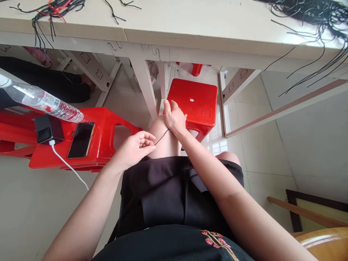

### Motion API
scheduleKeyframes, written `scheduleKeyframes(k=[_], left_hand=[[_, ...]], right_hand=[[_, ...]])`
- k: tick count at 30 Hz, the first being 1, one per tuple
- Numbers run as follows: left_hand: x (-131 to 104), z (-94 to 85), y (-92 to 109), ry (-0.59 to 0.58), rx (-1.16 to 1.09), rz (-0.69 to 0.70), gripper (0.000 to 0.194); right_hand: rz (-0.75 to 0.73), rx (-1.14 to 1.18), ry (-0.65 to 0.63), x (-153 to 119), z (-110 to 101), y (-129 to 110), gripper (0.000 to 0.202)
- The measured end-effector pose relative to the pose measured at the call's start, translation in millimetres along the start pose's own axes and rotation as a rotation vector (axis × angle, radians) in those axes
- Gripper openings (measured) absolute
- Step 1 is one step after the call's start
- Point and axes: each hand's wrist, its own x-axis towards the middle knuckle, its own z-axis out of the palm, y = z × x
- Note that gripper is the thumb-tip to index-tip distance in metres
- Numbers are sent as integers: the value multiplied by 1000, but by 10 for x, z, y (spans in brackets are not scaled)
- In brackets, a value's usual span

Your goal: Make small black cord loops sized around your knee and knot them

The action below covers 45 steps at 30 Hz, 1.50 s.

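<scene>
My left hand [136,145] pinches one end of a thin black cord [162,136] between thumb and fingertips, above my bare thigh. From there the cord runs slanting up to my right hand [174,117]. That hand lies over my bare knee [158,127] with its fingers stretched out, and the cord passes under its palm. Whatever part of the cord is beneath the palm stays hidden. Just beyond the right hand stands a red plastic stool [197,96].
A pale table [190,21] crosses the top, bearing a bundle of black cords [307,14] and black and red braided cords [56,9]. Left, another red stool [104,134] holds a phone [81,140], a black charger [49,128] with white cable, and a water bottle [46,101]. Someone's dark-clothed leg [67,88] shows nearby.
</scene>
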Motion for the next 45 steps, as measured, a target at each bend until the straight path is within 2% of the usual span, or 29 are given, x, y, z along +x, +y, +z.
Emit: scheduleKeyframes(k=[3,8,11,22,32,39,45], left_hand=[[0,-9,20,6,-77,-56,28],[-43,-53,115,-88,-399,-124,26],[-89,-92,141,-136,-471,-190,30],[-164,-110,-59,39,-306,-166,34],[-202,-192,-14,-12,-455,-263,32],[-239,-223,-82,32,-265,-201,31],[-219,-248,-76,-18,-234,-199,28]], right_hand=[[-1,13,2,10,6,6,71],[-4,30,-3,8,8,6,68],[-3,31,-5,5,10,6,66],[-6,43,-10,0,-4,1,64],[0,41,-9,-13,-10,6,61],[-21,47,6,-15,19,46,62],[-20,53,15,-39,10,30,60]])
